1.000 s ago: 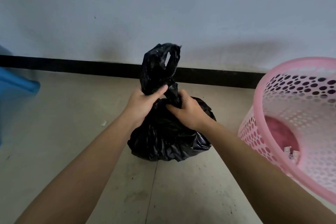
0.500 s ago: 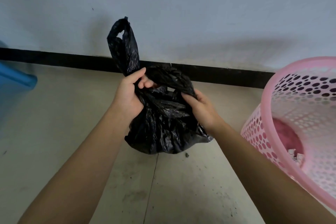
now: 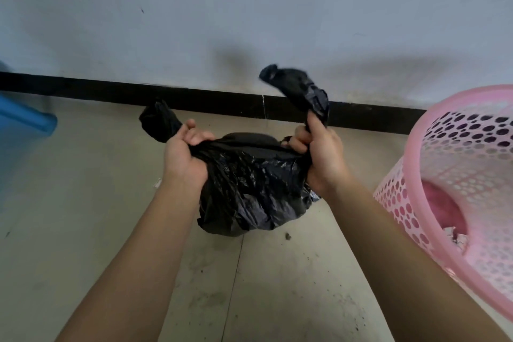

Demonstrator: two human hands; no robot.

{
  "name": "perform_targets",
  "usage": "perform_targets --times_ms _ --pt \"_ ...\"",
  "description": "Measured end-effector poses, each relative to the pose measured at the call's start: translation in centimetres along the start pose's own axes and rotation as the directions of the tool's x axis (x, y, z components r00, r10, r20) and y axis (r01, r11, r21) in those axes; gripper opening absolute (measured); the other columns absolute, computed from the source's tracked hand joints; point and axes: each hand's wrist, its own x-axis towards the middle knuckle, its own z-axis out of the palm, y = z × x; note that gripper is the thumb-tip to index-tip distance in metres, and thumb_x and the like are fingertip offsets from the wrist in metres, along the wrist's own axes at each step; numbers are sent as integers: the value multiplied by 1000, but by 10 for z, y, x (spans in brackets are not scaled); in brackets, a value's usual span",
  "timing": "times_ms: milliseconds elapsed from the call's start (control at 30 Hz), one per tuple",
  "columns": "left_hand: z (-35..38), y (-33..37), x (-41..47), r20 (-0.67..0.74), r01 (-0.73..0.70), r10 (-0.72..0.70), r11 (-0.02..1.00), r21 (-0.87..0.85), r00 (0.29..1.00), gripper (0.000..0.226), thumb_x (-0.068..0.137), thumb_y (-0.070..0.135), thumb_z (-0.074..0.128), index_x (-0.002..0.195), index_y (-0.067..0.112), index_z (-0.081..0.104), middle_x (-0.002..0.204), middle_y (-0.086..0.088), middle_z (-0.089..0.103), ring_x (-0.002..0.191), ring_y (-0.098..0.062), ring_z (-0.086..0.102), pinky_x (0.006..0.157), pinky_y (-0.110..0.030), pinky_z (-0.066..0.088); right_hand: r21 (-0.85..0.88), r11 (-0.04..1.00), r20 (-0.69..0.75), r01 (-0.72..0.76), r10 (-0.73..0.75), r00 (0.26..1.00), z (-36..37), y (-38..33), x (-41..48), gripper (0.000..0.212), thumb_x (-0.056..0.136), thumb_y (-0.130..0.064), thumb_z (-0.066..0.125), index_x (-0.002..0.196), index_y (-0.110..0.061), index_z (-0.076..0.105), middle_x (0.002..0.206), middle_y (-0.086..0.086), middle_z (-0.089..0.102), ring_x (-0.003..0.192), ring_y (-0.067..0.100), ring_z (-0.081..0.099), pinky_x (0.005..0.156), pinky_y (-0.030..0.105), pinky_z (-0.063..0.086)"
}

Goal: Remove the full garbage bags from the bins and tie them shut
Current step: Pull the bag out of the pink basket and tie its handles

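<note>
Down by the floor (image 3: pixel 83 203), left of the pink perforated bin (image 3: pixel 472 91), the black garbage bag (image 3: pixel 249 189) is out; left hand (image 3: pixel 181 157) and right hand (image 3: pixel 323 155) each fist a handle (image 3: pixel 302 89), stretched wide. Yank too hard and thin plastic may tear, or a handle slips free.

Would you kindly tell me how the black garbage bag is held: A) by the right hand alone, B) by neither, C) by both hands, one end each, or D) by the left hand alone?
C: the left hand and the right hand each grip one twisted end of the black garbage bag.
</note>
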Motion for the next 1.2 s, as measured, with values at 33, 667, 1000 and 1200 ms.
perform_targets --times_ms 33,667,1000,1200 --pt "1 2 -1 23 -13 11 998 69 1000 25 102 19 46 79 13 54 47 8 32 39 -6 34 42 -18 42 -129 992 5 -1 2 1000 -2 3 0 17 105 -30 46 107 -14 53 55 -8 30 47 9 31 63 28 50" --pt "8 -6 -15 115 -217 184 840 497 976 16 94 8 63 82 18 62 52 10 41 43 -2 31 40 -15 31 -909 133 407 395 77 910 -26 1 -8 14 100 -43 53 96 -38 66 98 -3 57 95 11 56 84 31 46" --pt "-15 -1 -17 144 191 -383 710 678 913 43 60 6 61 96 15 40 77 2 18 52 -7 26 45 -16 33 -843 339 368 417 -203 907 -39 5 -16 25 106 -31 39 91 -18 54 76 -1 54 72 14 53 70 39 44" --pt "-12 -6 -31 172 18 -526 337 941 833 32 81 12 70 108 13 54 60 7 37 55 -7 31 52 -20 32 -811 -173 565 559 16 825 -32 4 -5 11 103 -24 41 101 -16 47 84 6 60 77 27 57 70 44 49"
